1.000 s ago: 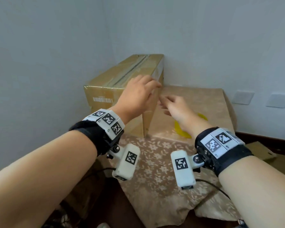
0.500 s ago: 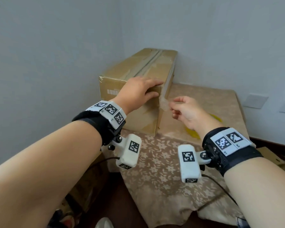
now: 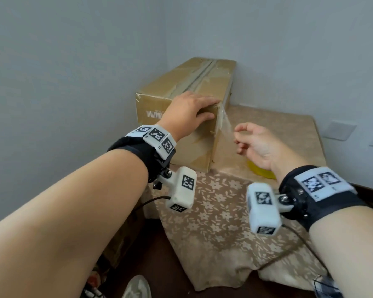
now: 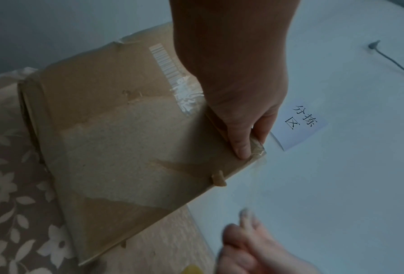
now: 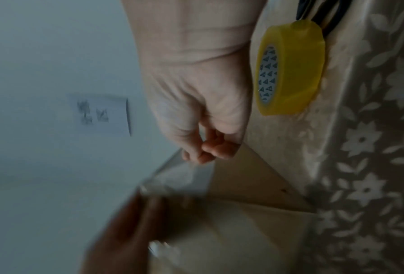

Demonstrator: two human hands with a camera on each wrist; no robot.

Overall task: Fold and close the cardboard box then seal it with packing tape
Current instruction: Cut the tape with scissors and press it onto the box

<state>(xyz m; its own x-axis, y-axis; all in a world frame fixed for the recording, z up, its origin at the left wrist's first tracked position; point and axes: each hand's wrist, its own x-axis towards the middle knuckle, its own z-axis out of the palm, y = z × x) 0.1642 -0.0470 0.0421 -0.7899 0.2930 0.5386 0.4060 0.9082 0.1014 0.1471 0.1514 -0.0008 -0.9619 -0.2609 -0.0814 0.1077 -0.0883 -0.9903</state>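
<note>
The closed cardboard box [image 3: 181, 82] sits in the wall corner on the table, with old tape along its top seam. My left hand [image 3: 202, 108] clasps its near right top corner, fingers over the top and thumb on the front face [image 4: 126, 139]. My right hand [image 3: 237, 131] is held to the right of the box and pinches a clear tape strip [image 3: 225, 123]. The strip stretches from that corner edge to my fingers. A yellow packing tape roll [image 5: 292, 74] lies on the table under my right wrist, mostly hidden in the head view.
A floral cloth [image 3: 213, 211] covers the table and hangs over its near edge. Walls close in on the left and behind the box. A paper label [image 4: 299, 124] hangs on the back wall, with sockets [image 3: 340, 130] at the right. Cables trail from both wrists.
My right hand has drawn away to the right, pulling the clear strip out from the box's corner. My left hand has settled onto that corner and holds it.
</note>
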